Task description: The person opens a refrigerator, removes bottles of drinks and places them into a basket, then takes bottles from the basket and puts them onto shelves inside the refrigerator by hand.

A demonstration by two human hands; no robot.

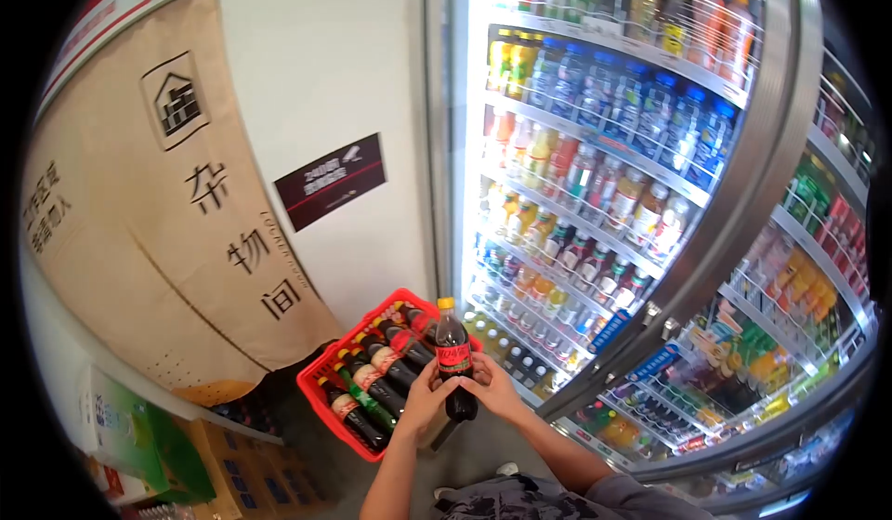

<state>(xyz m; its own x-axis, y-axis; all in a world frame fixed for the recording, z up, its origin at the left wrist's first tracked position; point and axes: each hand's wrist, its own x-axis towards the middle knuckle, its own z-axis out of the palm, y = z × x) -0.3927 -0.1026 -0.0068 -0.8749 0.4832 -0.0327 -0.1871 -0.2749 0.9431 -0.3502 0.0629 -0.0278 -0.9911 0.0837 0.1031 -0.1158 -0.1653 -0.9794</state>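
Observation:
A cola bottle with a yellow cap and a red label stands nearly upright between my two hands. My left hand is wrapped round its lower left side. On the other side my right hand grips it, with both thumbs meeting on the front below the label. Just behind and to the left sits a red plastic basket, holding several dark soda bottles that lie slanted, and a green one among them. The bottle in my hands overlaps the basket's right side in view.
A lit drinks fridge with several shelves of bottles fills the right, its metal-framed glass door beside it. To the left hangs a beige curtain with printed characters. Cardboard boxes and a green-white carton stand at lower left.

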